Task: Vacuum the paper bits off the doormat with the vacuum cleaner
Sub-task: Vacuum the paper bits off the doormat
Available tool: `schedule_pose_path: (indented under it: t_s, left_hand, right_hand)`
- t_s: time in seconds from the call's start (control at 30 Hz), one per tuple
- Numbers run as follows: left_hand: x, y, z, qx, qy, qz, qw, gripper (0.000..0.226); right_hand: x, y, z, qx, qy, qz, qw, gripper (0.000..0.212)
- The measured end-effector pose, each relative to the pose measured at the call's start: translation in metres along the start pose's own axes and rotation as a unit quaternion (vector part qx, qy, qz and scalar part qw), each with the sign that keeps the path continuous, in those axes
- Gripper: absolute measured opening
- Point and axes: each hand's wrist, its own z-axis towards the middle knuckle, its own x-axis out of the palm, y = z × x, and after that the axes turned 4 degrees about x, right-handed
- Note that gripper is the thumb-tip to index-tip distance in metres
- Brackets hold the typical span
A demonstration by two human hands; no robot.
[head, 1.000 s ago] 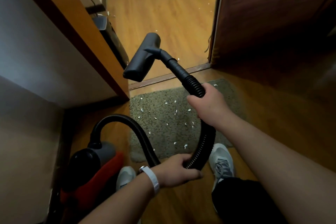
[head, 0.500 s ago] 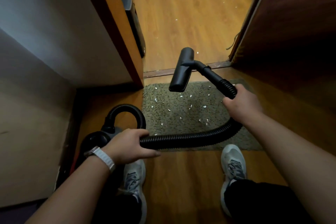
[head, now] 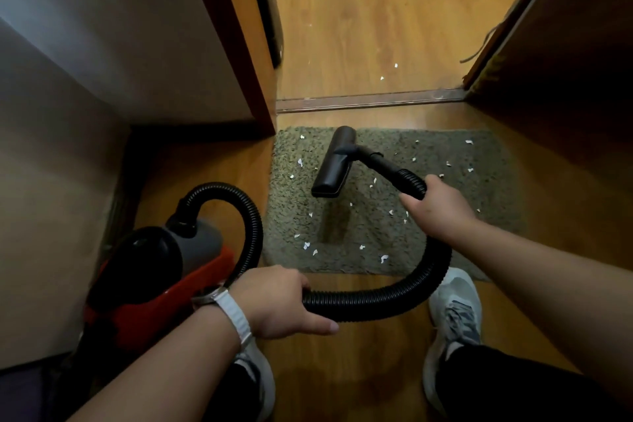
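A grey-green doormat (head: 445, 188) lies on the wood floor before a doorway, strewn with several white paper bits (head: 384, 258). The vacuum's black floor nozzle (head: 334, 161) hovers just above the mat's left half and casts a shadow on it. My right hand (head: 435, 207) grips the ribbed black hose (head: 376, 300) right behind the nozzle's rigid tube. My left hand (head: 277, 301) grips the hose lower down, near my feet. The red, grey and black vacuum body (head: 161, 271) stands on the floor at the left of the mat.
A wall corner and wooden door frame (head: 239, 44) close in on the left. A dark open door (head: 561, 44) stands at the right. A threshold strip (head: 370, 103) crosses beyond the mat, with more paper bits on the floor past it. My two grey shoes (head: 454, 312) stand at the mat's near edge.
The nozzle has come down from up in front of the doorway to just above the mat. My left hand slid along the hose, which now loops lower.
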Motion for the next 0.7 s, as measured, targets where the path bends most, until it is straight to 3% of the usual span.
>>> schedule_pose_path:
  t_s: [0.33,0.47,0.7]
  left_hand:
    - [0.023,0.008,0.021,-0.045,0.052,-0.06,0.996,0.072]
    - [0.022,0.012,0.021,-0.054,0.035,-0.088,0.994,0.065]
    - [0.015,0.01,0.019,-0.056,0.013,-0.109,0.992,0.071]
  right_hand:
    - [0.064,0.008,0.045,-0.01,0.083,-0.014,0.996,0.039]
    - [0.07,0.003,0.054,0.002,0.112,-0.002,0.994,0.035]
    - [0.065,-0.002,0.059,-0.016,0.111,0.024,0.993,0.027]
